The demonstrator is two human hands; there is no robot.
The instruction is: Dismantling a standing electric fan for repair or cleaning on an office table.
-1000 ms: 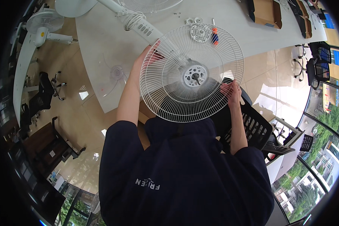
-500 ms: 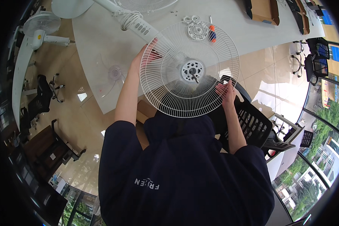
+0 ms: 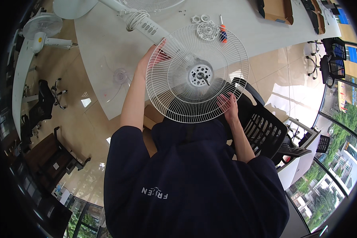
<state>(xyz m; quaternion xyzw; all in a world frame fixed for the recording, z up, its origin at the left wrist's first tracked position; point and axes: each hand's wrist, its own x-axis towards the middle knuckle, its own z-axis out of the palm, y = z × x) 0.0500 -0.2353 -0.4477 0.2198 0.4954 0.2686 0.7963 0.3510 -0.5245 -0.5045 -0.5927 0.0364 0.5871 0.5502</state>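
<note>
A round white wire fan grille (image 3: 176, 85) is in front of me, between my hands. A perforated plate (image 3: 195, 76) shows at its middle, with a dark metal shaft (image 3: 206, 81) standing out of it. My left hand (image 3: 158, 53) is closed on the grille's upper left rim. At the lower right rim is my right hand (image 3: 229, 107), its fingers partly behind the wires and its thumb at the edge. Beyond the grille, on the table, lie a white round slotted part (image 3: 207, 26), two small white rings (image 3: 205, 18) and an orange-and-blue screwdriver (image 3: 223, 33).
The white table (image 3: 103, 47) carries a white fan stand with buttons (image 3: 148, 29) and coiled cord (image 3: 135, 19), a clear fan blade (image 3: 120, 76) and an open cardboard box (image 3: 275, 12). Another fan (image 3: 41, 31) is at far left. A black chair (image 3: 263, 129) stands close on my right.
My right hand has slid down and left along the grille's rim. The grille has shifted slightly left and tilted a little; my left hand keeps its hold.
</note>
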